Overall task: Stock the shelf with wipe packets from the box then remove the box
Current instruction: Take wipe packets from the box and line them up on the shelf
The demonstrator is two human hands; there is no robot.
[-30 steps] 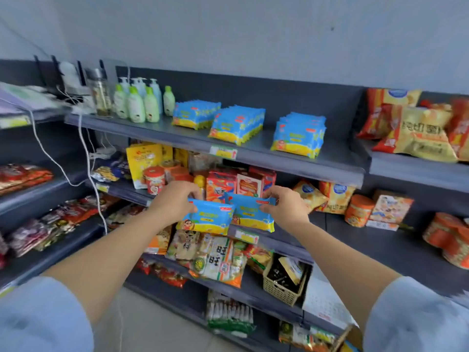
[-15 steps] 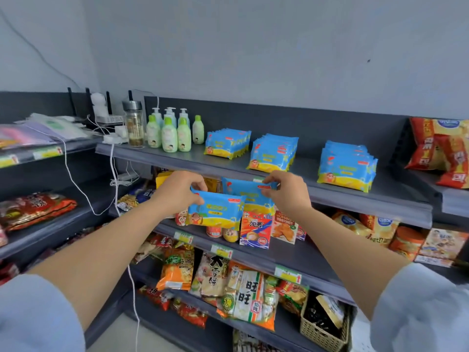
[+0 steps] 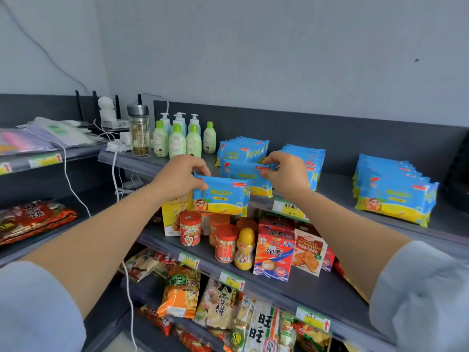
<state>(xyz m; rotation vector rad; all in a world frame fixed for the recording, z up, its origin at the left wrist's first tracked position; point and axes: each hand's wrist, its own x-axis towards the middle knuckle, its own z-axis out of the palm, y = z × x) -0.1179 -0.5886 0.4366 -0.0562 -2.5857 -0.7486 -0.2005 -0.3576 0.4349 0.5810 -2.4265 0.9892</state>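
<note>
Compared with half a second ago, both hands are holding their packets higher, level with the front lip of the grey metal top shelf (image 3: 335,185), which is running below a pale grey wall (image 3: 253,47) and bearing green plastic lotion bottles (image 3: 177,142) at 11 o'clock and stacked wipe packets (image 3: 396,196) from 12 to 3 o'clock. The left hand (image 3: 177,177) is pinching the top-left corner of the nearer blue-and-yellow plastic wipe packet (image 3: 222,200), which is hanging at 4 o'clock from its fingers. The right hand (image 3: 286,174) is pinching the top-right corner of the farther wipe packet (image 3: 241,172), lying at 9 o'clock from its fingers.
</note>
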